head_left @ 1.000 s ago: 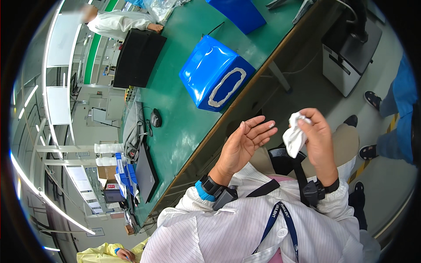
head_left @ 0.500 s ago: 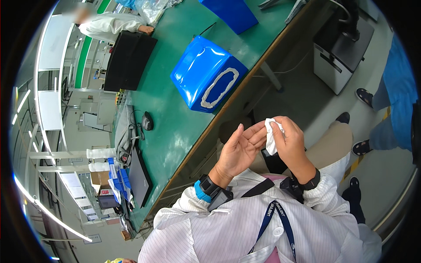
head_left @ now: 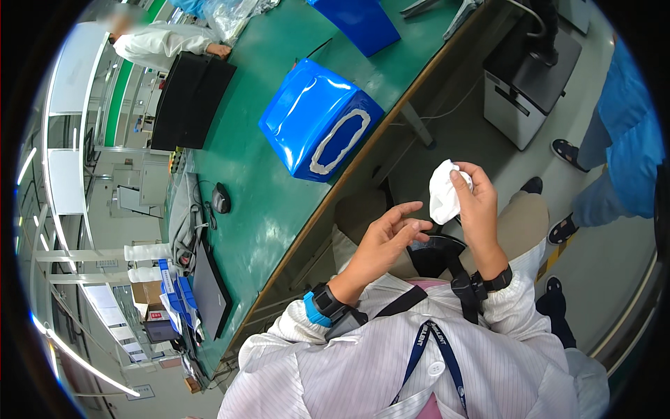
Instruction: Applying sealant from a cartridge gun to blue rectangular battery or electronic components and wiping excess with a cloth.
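Between the thumb and fingers of my right hand (head_left: 477, 206) is a crumpled piece of soft white cloth or tissue (head_left: 444, 194); which of the two I cannot tell. My left hand (head_left: 385, 246) is just to its left, fingers loosely bent and apart, with nothing in it. Both hands are over my lap, off the table's edge. Nearby on the green table (head_left: 259, 234) sits a shiny blue wrapped block (head_left: 307, 105). An uneven ring of whitish material (head_left: 332, 155) lies on its near face.
A second blue block (head_left: 359, 24) stands farther along the table. A black mouse (head_left: 220, 198), a closed laptop (head_left: 211, 290) and a black box-like object (head_left: 192, 101) are on the left. Across the table is a co-worker's hand (head_left: 219, 51). A grey-white machine (head_left: 520, 105) stands on the floor at right.
My left hand has drawn away from the white piece and turned over, its fingers now bent. The right hand has lifted the white piece slightly, and it looks more spread. The view has shifted a little.
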Available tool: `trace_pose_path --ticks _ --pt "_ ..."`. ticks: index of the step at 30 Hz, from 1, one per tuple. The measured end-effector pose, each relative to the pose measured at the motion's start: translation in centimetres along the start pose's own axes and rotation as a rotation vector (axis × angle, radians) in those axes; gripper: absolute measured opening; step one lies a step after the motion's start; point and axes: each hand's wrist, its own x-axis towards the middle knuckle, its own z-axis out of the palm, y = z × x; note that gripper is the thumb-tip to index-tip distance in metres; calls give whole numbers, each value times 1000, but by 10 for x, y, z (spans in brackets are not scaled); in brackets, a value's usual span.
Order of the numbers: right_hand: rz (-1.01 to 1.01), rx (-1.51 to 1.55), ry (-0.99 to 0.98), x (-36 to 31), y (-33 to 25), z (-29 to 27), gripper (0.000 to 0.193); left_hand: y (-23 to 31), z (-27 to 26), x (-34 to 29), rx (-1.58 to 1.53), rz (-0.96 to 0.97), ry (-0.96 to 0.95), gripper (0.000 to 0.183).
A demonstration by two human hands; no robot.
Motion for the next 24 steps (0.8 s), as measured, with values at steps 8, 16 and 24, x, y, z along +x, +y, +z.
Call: trace_pose_path --ticks 8,16,24 --pt "17 127 -109 -23 -10 15 16 -16 10 14 -316 -7 153 16" --pt "-75 -136 -32 -17 -7 -18 14 -16 -8 11 -409 128 244 10" --pt "-309 -318 219 -1 -35 -31 17 -16 -15 6 -245 150 256 13"
